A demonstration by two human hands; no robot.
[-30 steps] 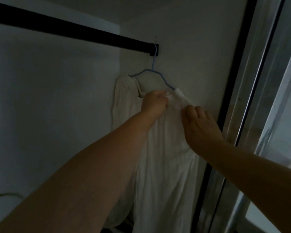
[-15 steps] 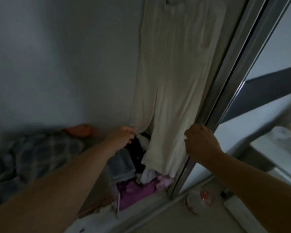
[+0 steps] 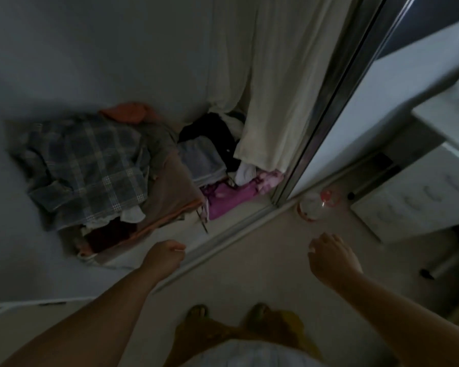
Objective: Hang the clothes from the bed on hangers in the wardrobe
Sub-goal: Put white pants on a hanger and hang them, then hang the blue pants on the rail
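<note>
A long cream garment [image 3: 276, 75] hangs inside the wardrobe at its right end, its hem just above the heap on the wardrobe floor. The hanger and rail are out of view above. My left hand [image 3: 166, 256] is low in front of the wardrobe's bottom track, fingers curled into a loose fist with nothing in it. My right hand [image 3: 331, 258] hovers over the floor to the right, fingers bent and apart, holding nothing. Both hands are well clear of the garment.
A heap of clothes lies on the wardrobe floor: a plaid shirt [image 3: 90, 165], an orange piece [image 3: 129, 112], dark items [image 3: 210, 128], pink fabric [image 3: 231, 197]. The mirrored sliding door [image 3: 329, 123] stands at right. A clear jar with a red lid [image 3: 318, 205] is on the floor. My feet [image 3: 231, 313] are below.
My view has swung down from the rail to the floor. Both hands let go of the cream garment and dropped away from it to waist level.
</note>
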